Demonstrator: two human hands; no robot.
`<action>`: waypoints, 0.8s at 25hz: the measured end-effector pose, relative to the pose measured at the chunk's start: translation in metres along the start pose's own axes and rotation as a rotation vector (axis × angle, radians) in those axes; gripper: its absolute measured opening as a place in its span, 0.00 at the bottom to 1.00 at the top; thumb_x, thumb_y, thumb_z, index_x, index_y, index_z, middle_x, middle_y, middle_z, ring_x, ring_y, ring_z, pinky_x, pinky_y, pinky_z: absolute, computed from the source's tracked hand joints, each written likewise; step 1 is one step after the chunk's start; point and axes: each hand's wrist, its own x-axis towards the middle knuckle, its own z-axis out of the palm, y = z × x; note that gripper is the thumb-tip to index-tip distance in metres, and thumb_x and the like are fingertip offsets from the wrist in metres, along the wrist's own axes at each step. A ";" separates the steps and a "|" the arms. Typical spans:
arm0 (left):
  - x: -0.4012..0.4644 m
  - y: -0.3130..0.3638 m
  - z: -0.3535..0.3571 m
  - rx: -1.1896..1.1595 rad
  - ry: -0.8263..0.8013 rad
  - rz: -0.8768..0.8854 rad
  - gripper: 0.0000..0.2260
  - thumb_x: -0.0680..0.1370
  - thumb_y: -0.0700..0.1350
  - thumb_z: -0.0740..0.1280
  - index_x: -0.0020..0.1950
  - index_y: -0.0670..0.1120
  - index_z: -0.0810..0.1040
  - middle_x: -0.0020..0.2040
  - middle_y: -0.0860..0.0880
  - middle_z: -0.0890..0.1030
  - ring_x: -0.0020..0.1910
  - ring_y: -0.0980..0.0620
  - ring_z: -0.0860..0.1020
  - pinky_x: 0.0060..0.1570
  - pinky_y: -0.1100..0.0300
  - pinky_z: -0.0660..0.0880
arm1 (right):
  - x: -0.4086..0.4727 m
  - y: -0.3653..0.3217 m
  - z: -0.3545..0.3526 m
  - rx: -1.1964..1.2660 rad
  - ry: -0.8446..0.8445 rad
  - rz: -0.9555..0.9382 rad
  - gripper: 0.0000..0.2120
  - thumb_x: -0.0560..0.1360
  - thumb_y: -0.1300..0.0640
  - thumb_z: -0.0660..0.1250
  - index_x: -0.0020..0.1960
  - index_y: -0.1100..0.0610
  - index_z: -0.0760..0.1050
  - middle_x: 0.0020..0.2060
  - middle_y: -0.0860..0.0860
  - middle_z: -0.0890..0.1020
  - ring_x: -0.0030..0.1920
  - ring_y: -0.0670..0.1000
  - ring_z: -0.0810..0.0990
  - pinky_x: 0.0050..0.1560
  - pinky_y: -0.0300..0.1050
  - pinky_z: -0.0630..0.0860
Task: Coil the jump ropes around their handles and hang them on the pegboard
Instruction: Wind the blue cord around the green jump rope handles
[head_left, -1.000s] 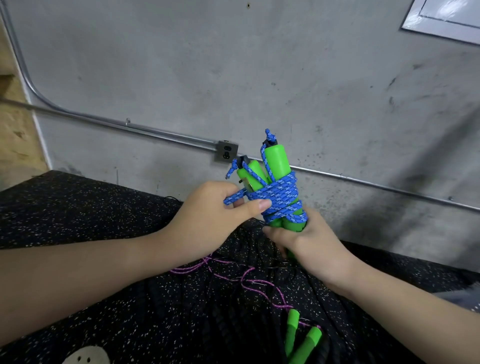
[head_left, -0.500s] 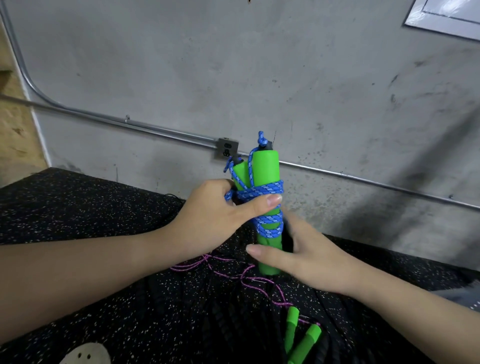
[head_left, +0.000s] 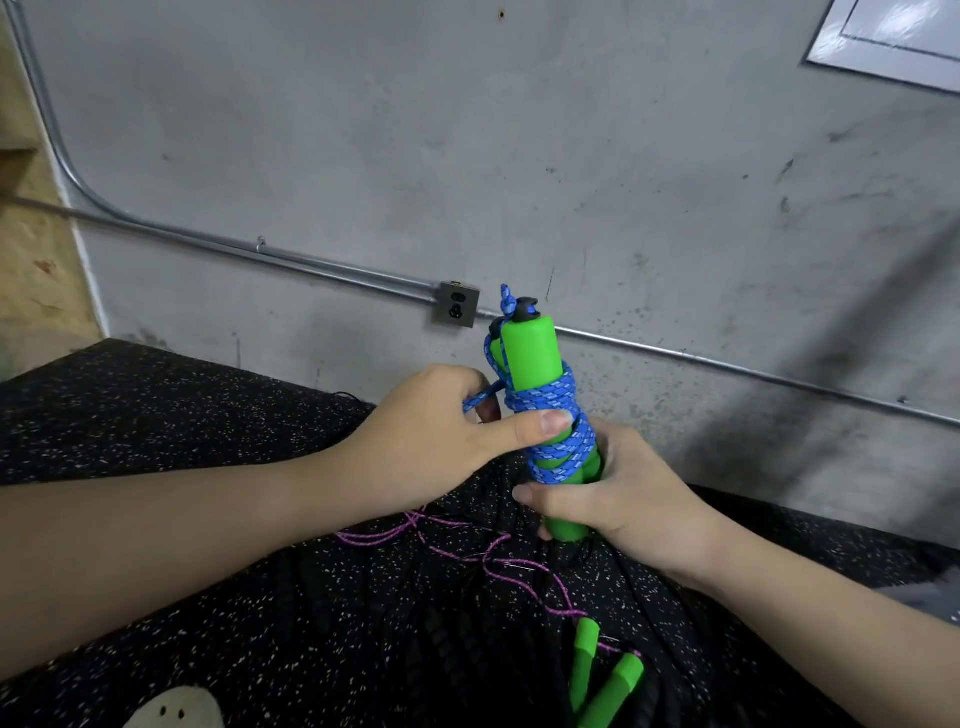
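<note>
Here, two bright green foam handles stand upright, side by side, with a blue braided jump rope wound round and round their middle. They are held up in the air in front of a grey concrete wall. The right hand is wrapped tight around the bottom of the handles, just under the blue coils. The left hand is closed too: its thumb presses on the coils, and its fingers pinch a bit of blue rope that sticks out to the left. At the top of the handles sits a small blue knot by a black cap. Below the hands lies a black speckled rubber mat. On it a thin purple rope lies loose and wiggly, and it runs to two more green handles near the bottom edge. A metal pipe and a small grey wall socket are on the wall.
</note>
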 end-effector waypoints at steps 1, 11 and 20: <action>0.000 0.000 0.001 -0.003 0.013 0.023 0.28 0.65 0.73 0.68 0.34 0.47 0.70 0.25 0.56 0.64 0.25 0.58 0.62 0.27 0.64 0.61 | 0.002 0.002 0.001 -0.020 0.012 -0.018 0.10 0.72 0.69 0.76 0.48 0.60 0.77 0.32 0.58 0.77 0.32 0.57 0.77 0.33 0.46 0.77; 0.000 -0.012 0.017 -0.014 0.021 0.064 0.25 0.75 0.61 0.73 0.40 0.38 0.76 0.24 0.56 0.64 0.25 0.57 0.61 0.28 0.62 0.59 | 0.009 0.035 0.009 -0.230 0.248 -0.070 0.12 0.67 0.55 0.78 0.46 0.52 0.77 0.29 0.53 0.78 0.29 0.50 0.73 0.31 0.52 0.72; -0.002 -0.005 0.009 0.020 -0.061 0.113 0.28 0.71 0.69 0.67 0.42 0.43 0.76 0.28 0.56 0.66 0.29 0.58 0.62 0.30 0.60 0.62 | -0.005 0.003 -0.004 -0.142 0.005 -0.161 0.32 0.75 0.38 0.66 0.76 0.47 0.65 0.67 0.38 0.77 0.70 0.39 0.73 0.71 0.39 0.68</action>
